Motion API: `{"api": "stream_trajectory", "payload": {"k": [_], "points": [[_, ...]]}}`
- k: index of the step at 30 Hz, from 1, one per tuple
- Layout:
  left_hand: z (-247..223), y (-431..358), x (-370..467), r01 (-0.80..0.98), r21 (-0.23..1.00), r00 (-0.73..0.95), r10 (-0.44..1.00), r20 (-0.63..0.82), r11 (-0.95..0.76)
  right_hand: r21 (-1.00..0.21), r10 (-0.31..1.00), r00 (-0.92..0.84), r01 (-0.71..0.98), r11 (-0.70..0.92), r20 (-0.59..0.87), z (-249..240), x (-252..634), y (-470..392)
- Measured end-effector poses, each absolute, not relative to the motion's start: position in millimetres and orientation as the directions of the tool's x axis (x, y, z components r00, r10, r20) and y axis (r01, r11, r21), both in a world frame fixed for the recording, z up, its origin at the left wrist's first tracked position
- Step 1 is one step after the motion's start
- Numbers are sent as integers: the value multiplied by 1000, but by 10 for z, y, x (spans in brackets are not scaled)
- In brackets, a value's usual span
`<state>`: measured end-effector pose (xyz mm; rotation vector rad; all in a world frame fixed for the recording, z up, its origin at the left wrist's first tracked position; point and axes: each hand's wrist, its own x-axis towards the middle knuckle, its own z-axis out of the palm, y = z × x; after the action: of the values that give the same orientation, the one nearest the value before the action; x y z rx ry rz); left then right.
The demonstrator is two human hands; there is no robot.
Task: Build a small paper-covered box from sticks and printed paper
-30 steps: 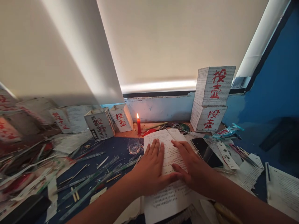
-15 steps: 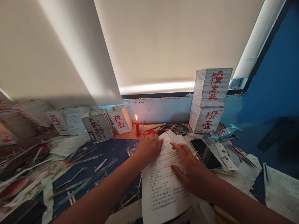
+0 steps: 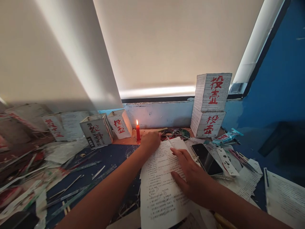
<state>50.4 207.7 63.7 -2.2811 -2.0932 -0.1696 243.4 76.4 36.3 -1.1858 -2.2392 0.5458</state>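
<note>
Printed sheets of paper [image 3: 157,190] lie before me, with some pencil marks on them. My right hand [image 3: 188,175] rests on them, its fingers spread and nothing gripped. A thin pale strip [image 3: 168,142] runs from near its fingertips to the sheet's far end. My left hand [image 3: 150,143] is at the far left corner of the sheets, fingers curled downward; whatever is under them is hidden. Just left of it, a lit red candle [image 3: 138,133] stands upright on a brown board [image 3: 121,140].
Paper boxes with red characters stand along the back, two stacked [image 3: 209,105] at right. A black phone [image 3: 207,159] and a blue wrapper [image 3: 227,136] lie right of the sheets. Sticks and scraps cover the left, with a clear strip [image 3: 82,187] among them.
My left hand has moved away from me, off the sheets' left edge, and its fingers now cover the red item seen there. My right hand stays on the paper. The view has shifted slightly.
</note>
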Motion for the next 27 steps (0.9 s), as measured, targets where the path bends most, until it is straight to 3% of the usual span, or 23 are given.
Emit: {"api": "stream_trajectory", "payload": {"k": [6, 11, 16, 20, 27], "points": [[703, 1986, 482, 994, 76, 64, 987, 150, -76, -586, 839, -464, 609, 534, 283, 382, 2444, 740], [683, 1328, 511, 981, 68, 164, 961, 221, -183, -596, 843, -462, 606, 527, 276, 398, 2453, 736], [534, 771, 604, 972, 44, 224, 969, 107, -230, -579, 831, -452, 600, 552, 324, 330, 2448, 777], [448, 777, 641, 973, 37, 223, 971, 82, -227, -573, 814, -464, 581, 578, 350, 271, 2449, 800], [509, 1168, 614, 988, 24, 143, 968, 207, -151, -586, 825, -455, 585, 560, 334, 277, 2443, 800]]}}
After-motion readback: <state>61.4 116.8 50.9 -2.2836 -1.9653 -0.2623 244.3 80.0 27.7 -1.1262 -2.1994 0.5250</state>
